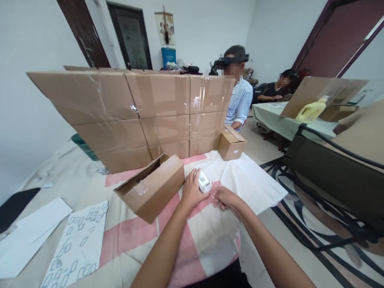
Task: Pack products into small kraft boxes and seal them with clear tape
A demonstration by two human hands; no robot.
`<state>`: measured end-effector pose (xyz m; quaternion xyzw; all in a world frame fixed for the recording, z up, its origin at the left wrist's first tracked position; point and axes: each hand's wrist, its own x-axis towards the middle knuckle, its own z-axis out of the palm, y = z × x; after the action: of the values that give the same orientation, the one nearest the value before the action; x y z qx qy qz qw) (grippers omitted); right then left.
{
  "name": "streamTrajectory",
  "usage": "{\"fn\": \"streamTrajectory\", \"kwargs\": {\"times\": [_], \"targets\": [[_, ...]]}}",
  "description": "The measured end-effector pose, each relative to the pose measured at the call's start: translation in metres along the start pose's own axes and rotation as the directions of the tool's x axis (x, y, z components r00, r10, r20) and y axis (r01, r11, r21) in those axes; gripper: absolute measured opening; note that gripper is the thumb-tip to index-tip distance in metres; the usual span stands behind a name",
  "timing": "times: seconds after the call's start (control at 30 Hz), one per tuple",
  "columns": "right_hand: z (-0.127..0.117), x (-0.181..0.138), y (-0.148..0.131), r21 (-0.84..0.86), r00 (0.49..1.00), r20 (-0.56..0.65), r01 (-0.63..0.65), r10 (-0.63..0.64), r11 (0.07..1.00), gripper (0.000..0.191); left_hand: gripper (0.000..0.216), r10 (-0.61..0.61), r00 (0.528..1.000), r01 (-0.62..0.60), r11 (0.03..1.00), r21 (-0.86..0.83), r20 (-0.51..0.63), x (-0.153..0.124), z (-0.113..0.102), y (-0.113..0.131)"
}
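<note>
My left hand point(192, 189) is wrapped round a small white plastic device point(205, 182) with a recessed window in its face; its exact kind is not clear. Just to the right, my right hand point(224, 197) is closed in a pinch by the device's lower end. A thin pale strand point(213, 196) shows at those fingertips, too small to make out well. Left of my hands an open cardboard box point(162, 188) lies tilted on the pink and cream cloth point(126, 236). White sheeting point(249, 182) spreads beyond my right hand.
Taped cardboard boxes point(162, 96) form a wall across the back, with a small carton point(232, 144) at its right end. A drawn-on sheet point(79, 240) lies at left. A person point(240, 96) sits behind the wall; a dark chair point(327, 180) stands at right.
</note>
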<state>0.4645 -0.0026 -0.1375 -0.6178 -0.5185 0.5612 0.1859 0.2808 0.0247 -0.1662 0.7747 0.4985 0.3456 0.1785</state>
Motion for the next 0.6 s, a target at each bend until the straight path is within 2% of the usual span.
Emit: {"fn": "streamTrajectory", "kwargs": {"times": [0.1, 0.2, 0.3, 0.4, 0.47, 0.53, 0.57, 0.6], "targets": [[0.000, -0.014, 0.003, 0.062, 0.998, -0.019, 0.055, -0.054, 0.997, 0.013, 0.106, 0.000, 1.000, 0.000, 1.000, -0.012, 0.013, -0.001, 0.001, -0.001], [0.002, -0.034, -0.001, 0.126, 0.984, -0.080, 0.166, -0.156, 0.978, 0.021, 0.105, -0.004, 1.000, 0.005, 1.000, -0.015, 0.030, -0.003, 0.000, 0.003], [0.004, -0.056, -0.018, 0.194, 0.957, -0.101, 0.287, -0.272, 0.938, 0.029, 0.089, 0.046, 0.999, -0.046, 0.999, -0.004, -0.006, -0.010, -0.021, 0.018], [0.006, -0.071, -0.048, 0.266, 0.930, -0.073, 0.367, -0.361, 0.891, 0.035, 0.054, 0.172, 0.982, -0.165, 0.982, 0.093, -0.079, -0.027, -0.076, 0.035], [0.009, -0.075, -0.068, 0.287, 0.918, -0.044, 0.389, -0.394, 0.875, 0.035, 0.033, 0.234, 0.951, -0.181, 0.952, 0.247, -0.202, -0.045, -0.124, 0.036], [0.015, -0.074, -0.088, 0.287, 0.908, -0.014, 0.405, -0.418, 0.868, 0.034, 0.031, 0.163, 0.867, 0.031, 0.926, 0.376, -0.472, -0.064, -0.167, 0.026], [0.019, -0.072, -0.097, 0.283, 0.901, 0.000, 0.415, -0.433, 0.864, 0.033, 0.036, 0.103, 0.832, 0.166, 0.891, 0.422, -0.545, -0.074, -0.184, 0.018], [0.024, -0.069, -0.106, 0.279, 0.894, 0.015, 0.426, -0.447, 0.861, 0.032, 0.040, 0.052, 0.825, 0.256, 0.854, 0.453, -0.563, -0.082, -0.196, 0.010]]}}
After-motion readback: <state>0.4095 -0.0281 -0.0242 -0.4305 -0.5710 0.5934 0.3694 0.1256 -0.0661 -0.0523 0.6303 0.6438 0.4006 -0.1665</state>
